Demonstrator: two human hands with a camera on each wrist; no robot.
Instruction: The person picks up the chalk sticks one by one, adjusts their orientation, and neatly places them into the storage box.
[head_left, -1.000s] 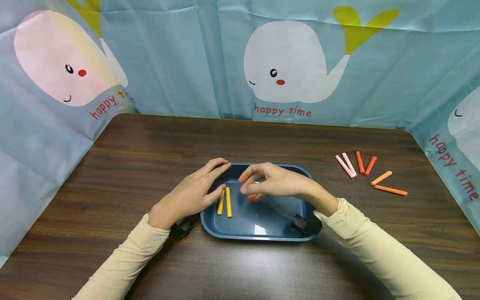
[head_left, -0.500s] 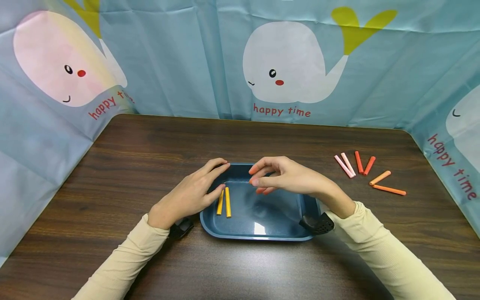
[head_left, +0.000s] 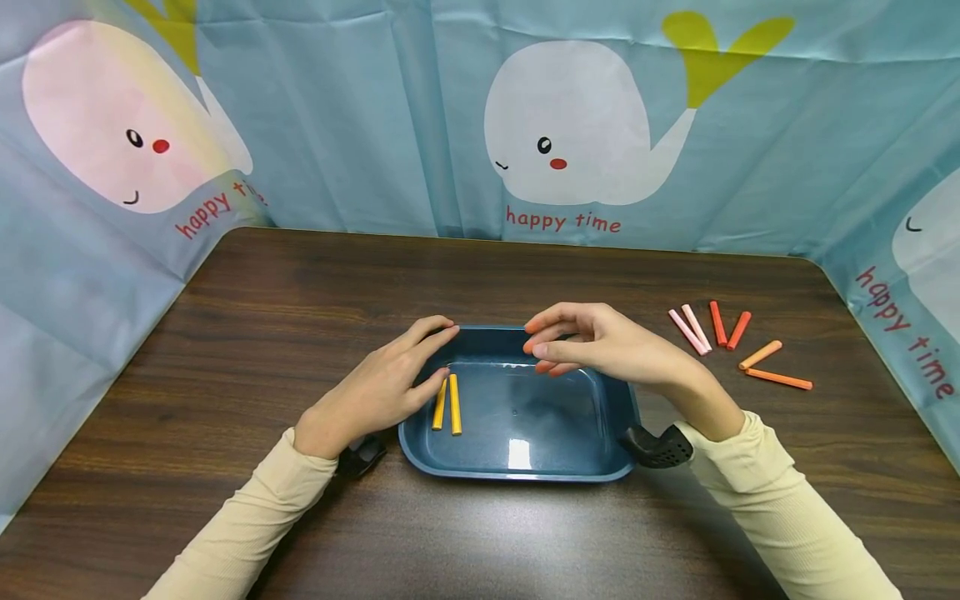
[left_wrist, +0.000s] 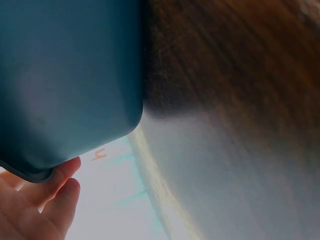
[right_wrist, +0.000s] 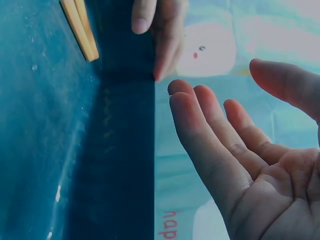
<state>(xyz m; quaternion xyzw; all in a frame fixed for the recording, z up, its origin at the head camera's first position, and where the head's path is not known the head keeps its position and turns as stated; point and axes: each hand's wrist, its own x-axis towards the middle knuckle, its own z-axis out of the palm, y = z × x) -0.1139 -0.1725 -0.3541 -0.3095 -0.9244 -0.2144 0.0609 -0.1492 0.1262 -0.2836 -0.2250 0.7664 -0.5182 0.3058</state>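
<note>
A dark blue rectangular tray (head_left: 517, 477) stands on the table. My left hand (head_left: 375, 390) holds its left rim, the thumb reaching over the inside and the fingers along the outer wall, as the left wrist view shows under the rim (left_wrist: 30, 176). Two yellow chalk-like sticks (head_left: 455, 406) lie side by side in the tray near that thumb. Over the tray's back right part hovers my right hand (head_left: 600, 342), with nothing in it. Its fingers are loosely bent and spread from the thumb in the right wrist view, their tips (right_wrist: 187, 112) tinged orange-red.
To the right of the tray lie pairs of similar sticks on the brown table (head_left: 315, 283): pink sticks (head_left: 692, 329), red sticks (head_left: 738, 331) and orange sticks (head_left: 780, 380). A light blue whale-print cloth (head_left: 360, 125) hangs behind the table and along its sides.
My right hand has moved right and toward the back, away from the yellow sticks, uncovering more of the tray floor. The left hand stays at the rim, and the sticks have not moved.
</note>
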